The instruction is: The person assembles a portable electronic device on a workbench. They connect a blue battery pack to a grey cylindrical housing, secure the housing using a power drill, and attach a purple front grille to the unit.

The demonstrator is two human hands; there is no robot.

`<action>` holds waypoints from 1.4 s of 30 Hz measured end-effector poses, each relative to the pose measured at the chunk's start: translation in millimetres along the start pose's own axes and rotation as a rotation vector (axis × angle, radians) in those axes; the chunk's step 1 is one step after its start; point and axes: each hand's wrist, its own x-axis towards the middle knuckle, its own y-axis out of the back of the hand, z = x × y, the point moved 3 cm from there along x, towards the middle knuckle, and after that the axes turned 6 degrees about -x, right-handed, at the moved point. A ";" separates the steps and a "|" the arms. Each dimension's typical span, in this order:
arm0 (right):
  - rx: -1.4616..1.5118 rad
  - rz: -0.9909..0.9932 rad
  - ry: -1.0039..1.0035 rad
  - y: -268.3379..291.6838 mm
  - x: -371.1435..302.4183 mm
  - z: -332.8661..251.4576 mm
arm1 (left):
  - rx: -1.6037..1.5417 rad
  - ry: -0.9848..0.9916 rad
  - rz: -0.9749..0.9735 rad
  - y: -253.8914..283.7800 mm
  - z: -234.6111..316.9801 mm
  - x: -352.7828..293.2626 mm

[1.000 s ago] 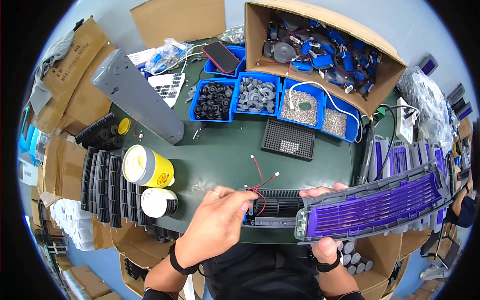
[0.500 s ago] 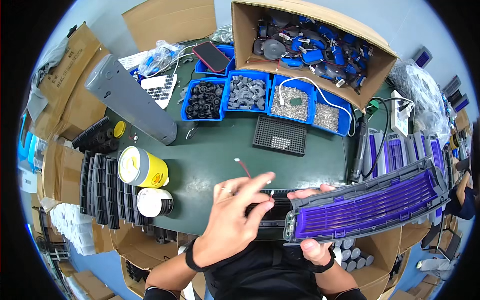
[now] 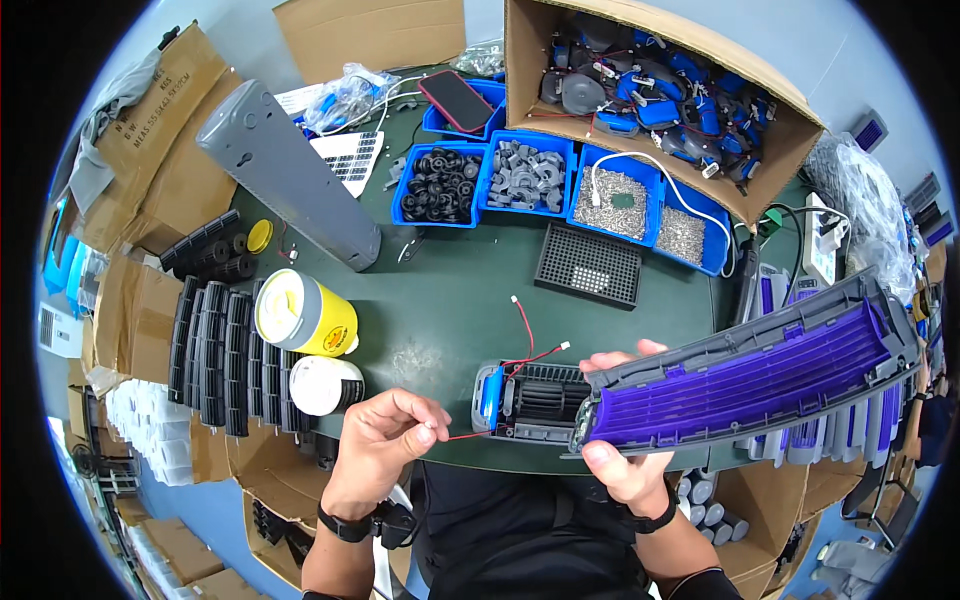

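My left hand [image 3: 375, 450] pinches the end of a thin red wire [image 3: 470, 436] between thumb and fingers, left of an opened fan housing [image 3: 535, 370]. That wire runs into the housing, where a blue battery [image 3: 491, 398] sits beside a black ribbed fan roller [image 3: 545, 400]. Two more red wire leads [image 3: 526, 325] with white plugs stick up behind it. My right hand [image 3: 632, 472] grips the near end of a long grey cover [image 3: 740, 365] with a purple grille inside, tilted up to the right. The cover hides the housing's right part.
Blue bins [image 3: 437, 215] of small parts and a black perforated tray [image 3: 588, 265] stand behind. A carton [image 3: 660, 165] holds batteries and motors. At left are a tall grey housing [image 3: 290, 175], a yellow tub [image 3: 325, 318], a white tub [image 3: 322, 386] and black rollers [image 3: 208, 350].
My left hand has moved left and down, drawing a red wire out sideways. The opened housing now shows more of its battery and roller. The cover stays in my right hand, slightly raised.
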 end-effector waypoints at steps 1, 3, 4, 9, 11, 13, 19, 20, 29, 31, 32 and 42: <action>-0.026 -0.022 0.002 2.4 -2.4 0.9 | -0.036 -0.018 -0.034 1.1 -2.8 -0.7; -0.049 -0.029 -0.006 4.0 -6.1 1.1 | -0.023 -0.044 -0.081 -6.0 0.1 -1.3; -0.047 -0.016 -0.016 3.7 -7.5 0.5 | -0.017 -0.058 -0.107 -10.6 1.7 -0.2; -0.031 -0.012 -0.051 4.9 -10.4 -1.0 | -0.040 -0.010 -0.147 -27.1 2.6 7.8; 0.007 -0.017 -0.064 3.3 -11.7 -2.7 | -0.032 0.053 -0.127 -35.3 6.3 12.4; 0.029 -0.009 -0.063 2.9 -11.3 -4.6 | -0.018 0.123 -0.129 -44.2 7.4 16.7; 0.111 -0.003 -0.087 1.6 -11.7 -6.4 | 0.005 0.200 -0.216 -56.6 2.6 25.5; 0.116 0.025 -0.109 0.9 -11.4 -7.7 | -0.020 0.216 -0.249 -54.9 0.8 28.5; 0.137 0.047 -0.130 0.6 -10.7 -10.4 | -0.006 0.192 -0.279 -38.9 19.1 43.0; 0.141 0.040 -0.134 1.5 -11.4 -9.8 | 0.174 0.132 -0.176 -31.8 28.7 40.7; 0.143 0.037 -0.136 2.1 -11.6 -9.6 | 0.264 0.101 -0.125 -30.0 34.3 39.4; 0.127 -0.012 -0.087 1.7 -11.3 -8.3 | 0.126 0.284 -0.239 -62.6 6.6 34.3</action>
